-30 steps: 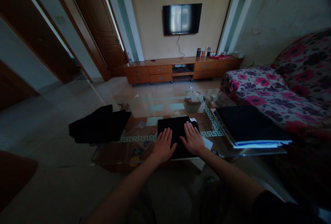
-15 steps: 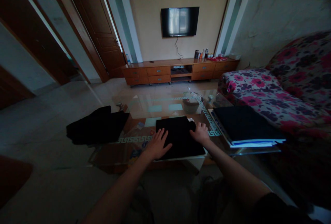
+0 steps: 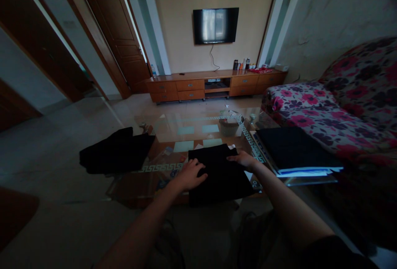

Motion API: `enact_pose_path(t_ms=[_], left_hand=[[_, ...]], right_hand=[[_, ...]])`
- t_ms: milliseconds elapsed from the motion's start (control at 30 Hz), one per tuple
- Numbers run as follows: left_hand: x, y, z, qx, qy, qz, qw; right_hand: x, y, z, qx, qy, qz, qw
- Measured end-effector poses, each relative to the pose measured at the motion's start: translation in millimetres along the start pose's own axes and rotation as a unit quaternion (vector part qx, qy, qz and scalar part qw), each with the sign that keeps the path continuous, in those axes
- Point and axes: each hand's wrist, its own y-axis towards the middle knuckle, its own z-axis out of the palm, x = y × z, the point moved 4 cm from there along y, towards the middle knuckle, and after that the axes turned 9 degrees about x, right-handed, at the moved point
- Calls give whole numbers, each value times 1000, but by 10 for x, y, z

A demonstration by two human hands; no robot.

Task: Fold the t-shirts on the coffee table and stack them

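Note:
A folded black garment [image 3: 217, 174] lies at the near edge of the glass coffee table [image 3: 173, 130], its front part reaching over that edge. A small white tag or paper shows at its far right corner. My left hand [image 3: 192, 174] is closed on the garment's left side, fingers bent and thumb on top. On the right side, my right hand [image 3: 245, 160] grips its far corner, with the fingertips partly hidden. A dark printed item with pale lettering [image 3: 255, 185] peeks out beneath the right edge.
Another black garment [image 3: 118, 153] lies on the table's left. A stack topped with dark cloth [image 3: 294, 149] stands on the right, with white and blue edges below. Beyond are a flowered sofa [image 3: 313, 107], a low wooden cabinet [image 3: 190, 85] and a wall television [image 3: 216, 26].
The garment has come toward me, and its near edge sits lower. My left fingers, spread flat before, are now bent. My right hand has turned so its fingers point left.

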Motion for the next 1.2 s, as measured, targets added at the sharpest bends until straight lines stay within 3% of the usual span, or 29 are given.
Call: enact_pose_path(t_ms=[100, 333, 500, 700, 800, 900, 967, 1067, 1133, 1200], left_hand=[[-15, -8, -22, -10, -40, 39, 998], [-75, -4, -5, 10, -87, 54, 995], [-117, -18, -43, 31, -90, 52, 994], [-341, -273, -132, 59, -16, 56, 997], [-418, -401, -142, 90, 29, 46, 994], [-404, -445, -141, 116, 29, 29, 992], [-372, -437, -155, 110, 42, 13, 993], [-360, -415, -186, 88, 81, 3, 993], [-380, -412, -201, 85, 91, 8, 992], [-401, -422, -213, 85, 91, 12, 992]], right_hand=[[-8, -44, 27, 63, 103, 10, 993], [26, -97, 80, 109, 109, 7, 988], [33, -74, 17, 48, 73, -49, 995], [236, -177, -121, -7, -19, -216, 976], [236, -260, -196, -35, -4, -125, 992], [138, -349, -157, 31, 38, 22, 999], [89, -390, -121, 53, 58, 60, 995], [76, -367, -106, 33, 47, 29, 998], [120, -325, -145, -20, -49, -15, 998], [206, -305, -210, -96, -185, -48, 977]])
